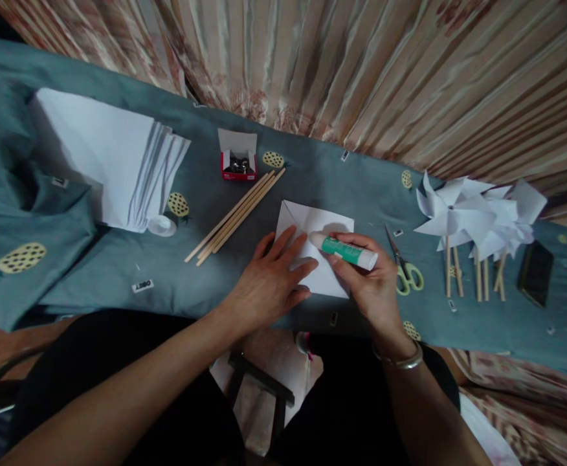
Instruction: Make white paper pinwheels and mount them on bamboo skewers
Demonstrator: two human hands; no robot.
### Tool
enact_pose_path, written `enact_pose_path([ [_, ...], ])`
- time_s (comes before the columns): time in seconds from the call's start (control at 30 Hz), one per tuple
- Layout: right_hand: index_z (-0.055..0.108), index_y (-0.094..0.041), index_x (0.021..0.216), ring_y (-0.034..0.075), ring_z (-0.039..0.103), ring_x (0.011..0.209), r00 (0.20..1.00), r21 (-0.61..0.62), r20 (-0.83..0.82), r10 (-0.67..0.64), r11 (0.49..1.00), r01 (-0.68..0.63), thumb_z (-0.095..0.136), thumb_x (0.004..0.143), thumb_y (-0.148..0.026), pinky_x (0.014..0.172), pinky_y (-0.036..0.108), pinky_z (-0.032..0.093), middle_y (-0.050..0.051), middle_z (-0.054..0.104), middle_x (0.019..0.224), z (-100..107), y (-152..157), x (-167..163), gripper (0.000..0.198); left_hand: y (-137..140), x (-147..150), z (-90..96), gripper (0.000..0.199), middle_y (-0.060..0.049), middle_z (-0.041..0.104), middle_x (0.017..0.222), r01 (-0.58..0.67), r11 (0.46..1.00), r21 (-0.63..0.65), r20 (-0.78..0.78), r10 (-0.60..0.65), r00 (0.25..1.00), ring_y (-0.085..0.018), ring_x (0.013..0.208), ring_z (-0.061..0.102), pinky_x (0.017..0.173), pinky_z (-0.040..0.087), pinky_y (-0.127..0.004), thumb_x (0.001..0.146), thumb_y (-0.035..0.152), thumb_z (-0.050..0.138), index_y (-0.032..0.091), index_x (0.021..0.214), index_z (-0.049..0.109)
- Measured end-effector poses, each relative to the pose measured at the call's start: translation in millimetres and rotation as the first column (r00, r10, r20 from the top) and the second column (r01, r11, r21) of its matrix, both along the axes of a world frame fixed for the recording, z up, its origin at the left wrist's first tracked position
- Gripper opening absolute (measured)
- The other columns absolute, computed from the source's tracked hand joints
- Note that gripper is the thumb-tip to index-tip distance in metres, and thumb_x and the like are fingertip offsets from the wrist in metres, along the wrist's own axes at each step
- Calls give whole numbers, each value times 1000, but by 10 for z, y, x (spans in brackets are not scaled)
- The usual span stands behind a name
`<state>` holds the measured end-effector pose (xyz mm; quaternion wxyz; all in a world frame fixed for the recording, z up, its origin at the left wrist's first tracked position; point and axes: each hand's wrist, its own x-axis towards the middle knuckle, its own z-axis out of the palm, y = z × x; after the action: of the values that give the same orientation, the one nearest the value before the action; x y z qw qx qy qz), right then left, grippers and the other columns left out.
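A white square of paper [329, 281] lies on the cloth in front of me, with a cut or crease running in from its upper left corner. My left hand [276, 278] rests on its left part, fingers spread flat. In my right hand [371, 275] is a green and white glue stick [344, 250], gripped around its barrel. Its tip points left and meets the paper near the middle, close to my left fingertips. Green-handled scissors [407, 272] lie just right of my right hand.
Several wooden sticks [237, 217] lie left of the paper, below a red box of metal pins [238, 167]. A stack of white paper [99, 155] and the white cap [162, 225] are farther left. Paper pinwheels [478, 210] and a dark phone [536, 273] lie at right.
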<state>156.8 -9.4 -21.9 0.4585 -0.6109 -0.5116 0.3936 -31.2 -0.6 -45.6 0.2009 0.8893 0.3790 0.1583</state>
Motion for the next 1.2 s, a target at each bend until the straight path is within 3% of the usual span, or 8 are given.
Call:
enact_pose_path([
  [0.17, 68, -30, 100, 21, 66, 102, 1000, 13, 3, -9, 1000, 9, 75, 76, -25, 103, 43, 48, 0, 71, 108, -17, 8, 1, 25, -1, -1, -3, 46, -16, 38, 153, -9, 1000, 7, 4, 9, 1000, -38, 145, 24, 111, 26, -61, 85, 36, 66, 24, 128, 55],
  [0.4, 65, -33, 113, 22, 63, 112, 954, 64, 263, 144, 984, -166, 66, 83, -20, 106, 43, 45, 0, 66, 123, -33, -90, 22, 32, 3, -5, 7, 45, -15, 37, 154, -10, 1000, -3, 22, 10, 1000, -38, 145, 23, 112, 25, -61, 86, 35, 64, 23, 129, 55],
  [0.63, 60, -34, 120, 24, 55, 125, 864, 156, 432, 257, 923, -353, 60, 84, -9, 110, 46, 39, 1, 63, 129, -50, -92, 51, 44, 19, -1, 17, 47, -15, 37, 154, -11, 1000, -26, 8, 12, 1000, -38, 146, 21, 113, 24, -60, 86, 37, 65, 23, 129, 56],
  [1.2, 60, -27, 116, 22, 64, 108, 801, 159, 557, 220, 918, -362, 64, 86, -19, 97, 41, 51, 4, 68, 115, 18, -15, 58, 31, 27, 8, 2, 49, -15, 34, 155, -3, 1000, 11, -49, 4, 999, -40, 146, 21, 112, 26, -60, 85, 46, 63, 26, 130, 56],
])
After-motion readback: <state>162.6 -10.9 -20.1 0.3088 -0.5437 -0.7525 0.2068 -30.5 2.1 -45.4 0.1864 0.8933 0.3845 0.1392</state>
